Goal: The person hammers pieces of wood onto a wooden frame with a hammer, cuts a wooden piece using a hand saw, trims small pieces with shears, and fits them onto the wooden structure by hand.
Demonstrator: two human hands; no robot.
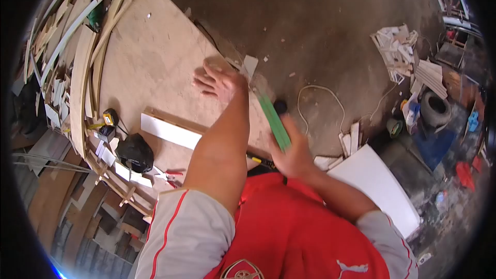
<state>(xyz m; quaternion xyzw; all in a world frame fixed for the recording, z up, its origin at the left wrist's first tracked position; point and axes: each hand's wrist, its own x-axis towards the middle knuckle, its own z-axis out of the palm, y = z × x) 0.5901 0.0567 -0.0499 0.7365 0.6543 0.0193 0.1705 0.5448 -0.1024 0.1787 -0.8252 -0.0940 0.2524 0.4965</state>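
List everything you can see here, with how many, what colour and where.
wooden worktop: 1, tan, left and centre
white-faced strip: 1, white and brown, on worktop
tape measure: 1, yellow and black, worktop's left side
bag: 1, black, below tape measure
pliers: 1, red handles, beside bag
long wooden strips: several, tan, far left
offcut pile: 1, whitish, floor, upper right
cord: 1, pale, looped on floor
tyre: 1, dark, right
panel: 1, white, lower right
green bar: 1, green, in right hand
shirt: 1, red with grey sleeves, bottom
left hand: 1, bare, over worktop
right hand: 1, bare, around green bar
Other small clutter: uncountable, mixed, edges
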